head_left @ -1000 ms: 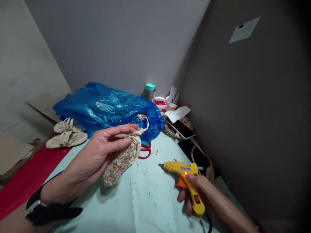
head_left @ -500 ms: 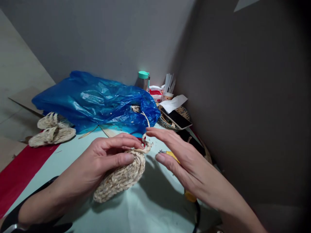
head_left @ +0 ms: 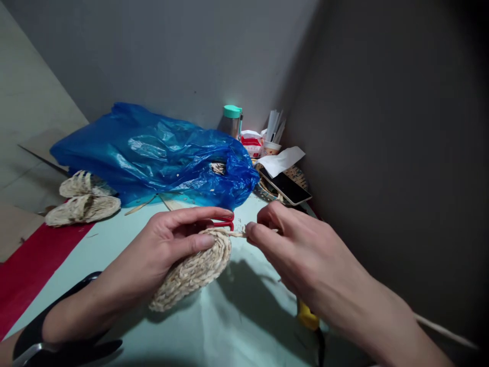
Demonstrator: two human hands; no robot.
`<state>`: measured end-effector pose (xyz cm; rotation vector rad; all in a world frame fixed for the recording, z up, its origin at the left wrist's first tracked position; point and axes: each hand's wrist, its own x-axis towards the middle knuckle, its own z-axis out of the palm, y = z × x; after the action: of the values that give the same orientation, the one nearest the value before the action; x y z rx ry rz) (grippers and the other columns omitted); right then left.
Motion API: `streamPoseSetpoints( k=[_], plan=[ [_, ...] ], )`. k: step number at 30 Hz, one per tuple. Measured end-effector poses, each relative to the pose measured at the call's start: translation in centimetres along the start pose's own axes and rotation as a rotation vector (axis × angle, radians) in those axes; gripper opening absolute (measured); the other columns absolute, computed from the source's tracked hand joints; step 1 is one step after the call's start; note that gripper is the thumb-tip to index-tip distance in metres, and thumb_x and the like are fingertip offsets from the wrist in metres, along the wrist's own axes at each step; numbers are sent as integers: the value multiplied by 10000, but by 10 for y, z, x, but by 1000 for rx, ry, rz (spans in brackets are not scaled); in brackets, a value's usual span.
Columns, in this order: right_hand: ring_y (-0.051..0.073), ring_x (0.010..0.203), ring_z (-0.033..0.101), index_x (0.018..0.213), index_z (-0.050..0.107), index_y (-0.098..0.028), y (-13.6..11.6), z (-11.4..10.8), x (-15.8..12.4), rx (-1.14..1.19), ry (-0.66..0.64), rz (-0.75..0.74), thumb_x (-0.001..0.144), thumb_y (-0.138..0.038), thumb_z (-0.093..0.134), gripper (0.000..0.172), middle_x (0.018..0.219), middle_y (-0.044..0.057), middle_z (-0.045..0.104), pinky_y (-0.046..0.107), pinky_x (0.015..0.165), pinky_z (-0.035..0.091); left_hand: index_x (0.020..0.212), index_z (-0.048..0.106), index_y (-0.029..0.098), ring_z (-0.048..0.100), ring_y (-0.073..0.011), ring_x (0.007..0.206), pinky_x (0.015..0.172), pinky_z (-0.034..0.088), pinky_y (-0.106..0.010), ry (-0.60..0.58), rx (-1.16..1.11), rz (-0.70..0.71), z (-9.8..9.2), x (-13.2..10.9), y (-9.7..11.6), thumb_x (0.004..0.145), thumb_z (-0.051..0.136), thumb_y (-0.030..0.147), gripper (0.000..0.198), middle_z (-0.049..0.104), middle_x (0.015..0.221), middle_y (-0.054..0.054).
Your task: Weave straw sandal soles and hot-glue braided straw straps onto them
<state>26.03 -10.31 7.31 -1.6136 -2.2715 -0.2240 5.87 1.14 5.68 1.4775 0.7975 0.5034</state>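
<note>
A woven straw sole (head_left: 194,267), oval and pale, is gripped along its upper edge between the thumb and fingers of my left hand (head_left: 179,234). From its far end a twisted straw strand (head_left: 237,234) runs to the right. My right hand (head_left: 298,244) pinches that strand between thumb and curled fingers, which partly hide it. Red handle loops (head_left: 229,223) show just behind my left fingers; the rest of that tool is hidden. Beneath my right wrist lies a yellow-handled tool (head_left: 307,315) with a black cord.
A blue plastic bag (head_left: 153,158) with straw inside spreads across the back. Two small straw slippers (head_left: 82,209) sit at the left. At the back right are a phone (head_left: 286,186) on a basket, a paper cup (head_left: 271,148) and a green-lidded bottle (head_left: 231,122). A grey wall rises at right.
My right hand has closed from an open pose onto the straw strand and drawn it out straight to the right. The left hand keeps its hold on the sole.
</note>
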Motion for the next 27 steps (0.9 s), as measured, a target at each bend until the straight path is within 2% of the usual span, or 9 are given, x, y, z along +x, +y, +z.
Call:
streamPoseSetpoints(
  k=[2, 4, 8, 12, 15, 19, 22, 27],
  plan=[
    [168, 661, 429, 873, 664, -125, -8, 4, -1, -141, 125, -72, 1013, -34, 376, 333, 843, 65, 564, 307, 572, 344, 1059, 835, 359, 697, -238, 1157, 930, 525, -213, 16, 19, 19, 0, 1, -2, 818, 796, 320, 247, 795, 1194, 19],
    [176, 658, 448, 862, 685, -97, -15, 9, -1, -160, 230, -96, 1016, -44, 401, 327, 793, 69, 583, 326, 588, 373, 1031, 843, 344, 689, -243, 1169, 976, 505, -226, 43, 55, 27, 0, 1, -4, 830, 788, 333, 209, 795, 1189, 16],
    [185, 639, 408, 760, 666, -130, -25, 16, -1, -84, 313, -42, 966, -22, 469, 305, 717, 43, 526, 355, 574, 339, 966, 859, 328, 704, -258, 1103, 994, 495, -278, 104, 103, 37, 2, -1, -4, 839, 770, 334, 155, 804, 1133, 0],
    [169, 612, 359, 699, 617, -158, -34, 24, -3, -43, 346, 0, 983, -43, 457, 346, 706, 23, 445, 344, 561, 331, 878, 864, 349, 706, -223, 1033, 958, 503, -250, 187, 121, 69, 3, -1, -4, 813, 803, 308, 99, 818, 1036, 23],
    [145, 584, 349, 704, 599, -161, -40, 32, -4, -49, 344, 42, 1017, -52, 415, 379, 712, 1, 395, 315, 550, 344, 895, 862, 320, 718, -198, 972, 854, 533, -218, 213, 23, 53, 3, 0, -4, 802, 815, 288, 109, 822, 1015, 12],
    [169, 609, 388, 702, 621, -154, -45, 40, -4, -69, 370, 67, 996, -28, 435, 370, 705, 33, 465, 333, 560, 342, 891, 851, 230, 721, -149, 765, 674, 550, -170, 219, -225, -36, 5, 3, -4, 757, 838, 204, 138, 823, 883, -21],
    [212, 671, 426, 753, 661, -133, -48, 44, -5, -123, 349, 57, 958, 1, 485, 302, 726, 80, 546, 349, 583, 334, 868, 843, 206, 719, -123, 684, 631, 560, -148, 209, -350, -57, 9, 3, -3, 737, 843, 155, 140, 817, 816, -15],
    [207, 661, 408, 752, 651, -154, -58, 50, -4, -154, 361, 134, 963, 15, 484, 318, 700, 58, 520, 338, 568, 308, 865, 842, 203, 719, -109, 646, 604, 570, -137, 251, -390, -46, 12, 0, -3, 751, 821, 108, 151, 811, 792, -11]
  ],
)
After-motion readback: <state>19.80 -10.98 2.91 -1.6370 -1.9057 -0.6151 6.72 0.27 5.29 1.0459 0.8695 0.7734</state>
